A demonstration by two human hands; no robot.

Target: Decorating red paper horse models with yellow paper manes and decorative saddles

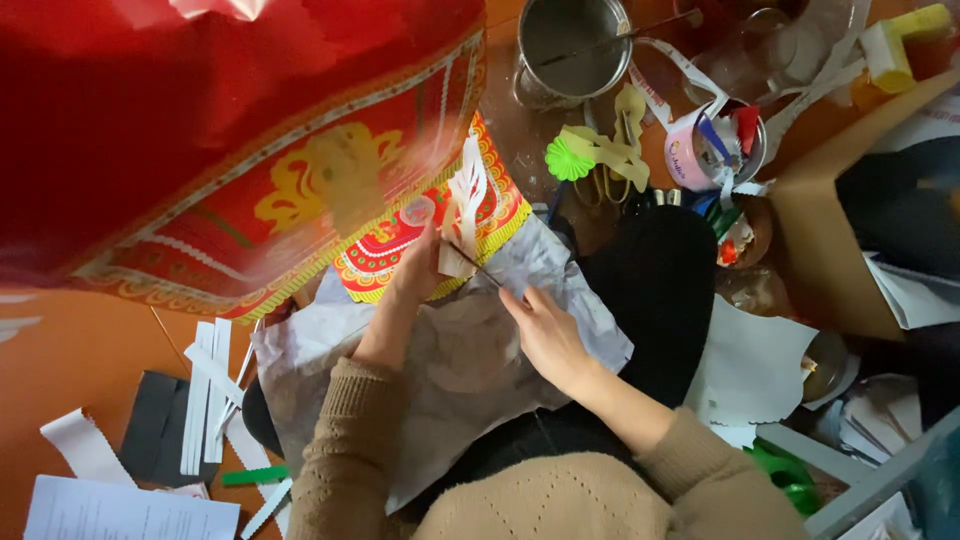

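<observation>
Pinching a white cut-paper ornament point(462, 215) against the red and gold decorated panel point(330, 190), the left hand point(415, 270) is closing its fingertips on the ornament's lower edge, while the right hand point(545, 335) at four o'clock is curling around one thin dark stick point(478, 268) whose tip is touching the paper. Being thin, light and easily torn, the single ornament is probably best held at its base, not its fringes. Lying at seven o'clock are about four white paper strips point(205, 395), and one metal pot point(570, 45) is standing at one o'clock.
</observation>
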